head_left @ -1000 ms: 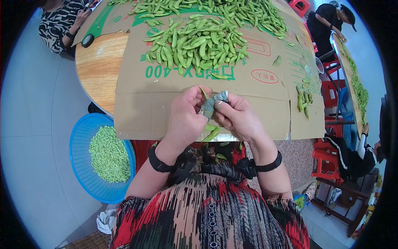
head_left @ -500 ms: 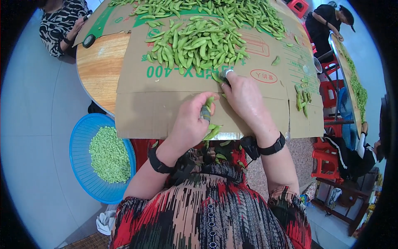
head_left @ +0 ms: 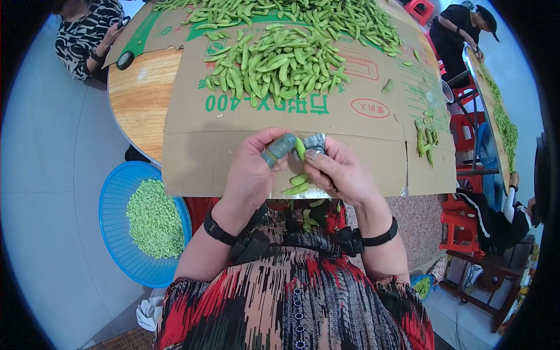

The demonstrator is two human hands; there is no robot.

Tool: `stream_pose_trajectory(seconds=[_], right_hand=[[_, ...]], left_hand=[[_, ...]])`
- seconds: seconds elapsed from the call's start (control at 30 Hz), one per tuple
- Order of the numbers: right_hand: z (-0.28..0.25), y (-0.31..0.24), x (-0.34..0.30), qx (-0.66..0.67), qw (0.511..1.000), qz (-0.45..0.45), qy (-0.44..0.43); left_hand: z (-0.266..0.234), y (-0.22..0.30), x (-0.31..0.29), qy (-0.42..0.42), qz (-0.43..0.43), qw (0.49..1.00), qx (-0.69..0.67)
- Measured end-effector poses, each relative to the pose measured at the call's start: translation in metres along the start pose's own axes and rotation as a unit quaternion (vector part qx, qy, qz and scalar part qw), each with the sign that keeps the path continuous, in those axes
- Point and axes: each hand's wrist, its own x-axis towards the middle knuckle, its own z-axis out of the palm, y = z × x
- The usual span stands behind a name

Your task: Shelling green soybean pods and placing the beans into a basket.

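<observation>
Over the front of the cardboard, my left hand (head_left: pixel 252 169) and my right hand (head_left: pixel 351 173) meet around one green soybean pod (head_left: pixel 300 148). The right thumb and fingers pinch it. Against its left side press the left hand's closed fingers, with a grey-green wrap on a digit. A patterned grey cover shows on a right finger. Just below, a few loose pods (head_left: pixel 297 184) lie by the cardboard's front edge. Ahead of both hands is a heap of whole pods (head_left: pixel 277 64). Whatever else sits inside the left palm is hidden.
Cardboard (head_left: pixel 204 166) covers most of the wooden table (head_left: pixel 143 93). At lower left stands a blue basket (head_left: pixel 111 233) of shelled beans (head_left: pixel 153 219). Several darkened pods (head_left: pixel 427 140) lie at right. Other people sit around, with red stools (head_left: pixel 461 230) at right.
My right hand has drawn back from the heap's edge with a pod and come to my left hand. The left hand has turned, its fingers now against that pod.
</observation>
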Motion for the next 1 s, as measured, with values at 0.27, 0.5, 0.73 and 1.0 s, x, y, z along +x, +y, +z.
stream_pose_trajectory(seconds=[0.27,0.5,0.73,1.0], right_hand=[[-0.002,0.001,-0.003,-0.018,0.999,0.013,-0.038],[0.000,-0.001,-0.003,0.040,0.997,0.053,-0.030],[0.002,-0.001,0.004,-0.081,0.996,-0.003,0.019],[-0.013,-0.008,0.023,-0.221,0.972,0.010,0.079]], left_hand=[[0.014,0.000,0.002,0.091,0.083,0.978,0.170],[0.016,-0.001,0.002,0.049,0.066,0.987,0.142],[0.009,-0.007,0.011,0.018,0.056,0.992,0.113],[0.005,0.006,0.020,0.036,0.021,0.988,0.150]])
